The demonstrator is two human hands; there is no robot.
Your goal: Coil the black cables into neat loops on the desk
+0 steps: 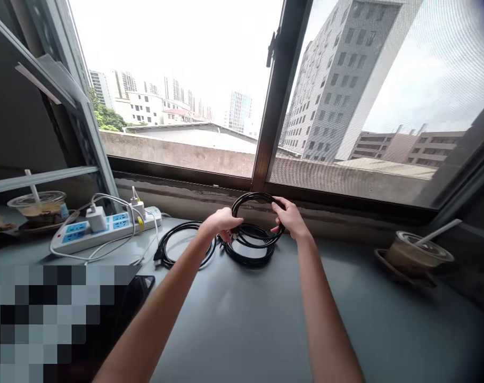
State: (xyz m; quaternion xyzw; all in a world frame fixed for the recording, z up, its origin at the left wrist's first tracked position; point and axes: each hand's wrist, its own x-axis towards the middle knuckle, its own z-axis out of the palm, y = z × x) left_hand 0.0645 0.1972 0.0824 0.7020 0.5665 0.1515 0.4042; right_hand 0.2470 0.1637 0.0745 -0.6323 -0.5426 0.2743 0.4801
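Note:
Between my two hands a coiled black cable (254,196) is held up, tilted, over the grey table near the window sill. My left hand (222,222) is closed on the coil's left side, thumb on top. My right hand (288,217) grips the right side of the same coil with bent fingers. Under it another black cable coil (249,261) lies on the table, partly hidden by the held one. A further black coil (170,234) with a connector at its left lies to the left, partly covered by my left forearm.
A white power strip (82,242) with plugs and white cords is at the left. Lidded drink cups stand at the far left (42,208) and right (417,254). A dark phone or tablet (140,290) lies at the lower left. A window frame (261,165) rises behind the table (242,319).

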